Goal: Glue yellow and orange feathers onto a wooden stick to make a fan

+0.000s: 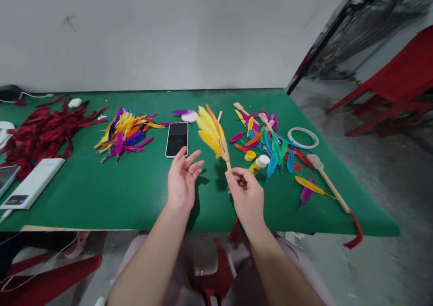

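Note:
My right hand (246, 195) grips the wooden handle of a feather fan (211, 132), its thumb and fingers closed round the stick. Yellow and orange feathers spread from the fan's upper end, tilted up and left, and a red tassel (234, 229) hangs below the hand. My left hand (182, 180) is palm up with its fingers apart and nothing in it. Just beyond it lies a smartphone (177, 139) with a dark screen. Next to my right hand is a yellow glue stick (260, 164) with a white cap, lying tilted near loose colored feathers (270, 146).
On the green table (135, 198), a feather pile (126, 132) and dark red ribbons (40, 134) lie left, with a white power bank (34, 182). To the right are a tape roll (303, 138) and a tasselled wooden stick (333, 186). A red chair (395, 80) stands beyond.

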Motion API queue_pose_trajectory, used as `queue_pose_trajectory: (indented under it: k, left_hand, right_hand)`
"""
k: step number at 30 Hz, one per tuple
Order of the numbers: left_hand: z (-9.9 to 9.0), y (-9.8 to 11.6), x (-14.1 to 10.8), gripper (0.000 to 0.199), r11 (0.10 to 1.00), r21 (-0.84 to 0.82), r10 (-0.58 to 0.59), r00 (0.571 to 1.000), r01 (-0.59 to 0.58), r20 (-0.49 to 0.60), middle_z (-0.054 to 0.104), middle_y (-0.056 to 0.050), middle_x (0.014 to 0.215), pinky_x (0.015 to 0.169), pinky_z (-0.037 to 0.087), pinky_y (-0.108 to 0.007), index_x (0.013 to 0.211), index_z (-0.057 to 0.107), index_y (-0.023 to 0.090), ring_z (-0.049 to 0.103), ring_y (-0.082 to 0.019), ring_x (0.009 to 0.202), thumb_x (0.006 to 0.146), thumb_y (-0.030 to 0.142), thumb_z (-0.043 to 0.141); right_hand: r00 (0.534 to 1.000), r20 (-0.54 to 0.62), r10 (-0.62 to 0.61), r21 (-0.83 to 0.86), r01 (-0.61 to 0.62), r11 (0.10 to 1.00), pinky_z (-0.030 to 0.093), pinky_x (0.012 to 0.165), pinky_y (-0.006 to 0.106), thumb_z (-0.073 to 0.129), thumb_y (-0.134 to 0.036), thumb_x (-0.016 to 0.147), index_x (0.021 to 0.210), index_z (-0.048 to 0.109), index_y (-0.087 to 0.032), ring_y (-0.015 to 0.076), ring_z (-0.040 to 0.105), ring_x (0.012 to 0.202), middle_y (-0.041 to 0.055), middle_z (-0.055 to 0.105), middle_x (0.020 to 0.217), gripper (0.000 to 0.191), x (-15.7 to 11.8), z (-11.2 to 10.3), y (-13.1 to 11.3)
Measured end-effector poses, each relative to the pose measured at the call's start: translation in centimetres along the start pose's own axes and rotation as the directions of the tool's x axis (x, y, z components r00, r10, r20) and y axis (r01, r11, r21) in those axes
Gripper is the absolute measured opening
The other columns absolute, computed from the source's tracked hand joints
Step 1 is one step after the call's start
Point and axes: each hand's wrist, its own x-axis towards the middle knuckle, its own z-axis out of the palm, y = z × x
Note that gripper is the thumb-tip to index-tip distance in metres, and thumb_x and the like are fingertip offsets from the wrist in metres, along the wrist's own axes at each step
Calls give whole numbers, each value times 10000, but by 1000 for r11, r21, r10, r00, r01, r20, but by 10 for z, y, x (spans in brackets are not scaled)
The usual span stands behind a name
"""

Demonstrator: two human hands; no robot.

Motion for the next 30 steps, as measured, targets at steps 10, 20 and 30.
queue_pose_trajectory:
  k: [10,20,30]
  left_hand:
    - [-16,26,16,460,941,134,334,916,-311,-222,534,-61,1094,615,428,-198,1101,495,228,579,-78,723,654,172,588]
    - [-19,28,18,481,939,170,328,927,-299,-181,536,-68,1092,615,425,-212,1076,505,223,582,-93,736,608,166,598]
    - [-13,24,13,485,949,182,285,946,-257,-153,556,-56,1045,599,419,-221,1065,497,229,580,-92,696,596,161,598]
  right_hand:
    - [974,144,-173,-656,225,720,338,498,236,482,-245,808,1065,604,-204,139,587,578,4,664,724,288,-2,5,13]
    - [978,209,-11,-749,167,641,346,500,250,465,-228,833,1092,567,-219,173,638,639,14,686,825,278,-23,-7,21]
    - [964,266,-8,-697,198,689,393,562,251,452,-196,847,1090,556,-199,185,657,771,35,671,874,265,-29,-8,22]
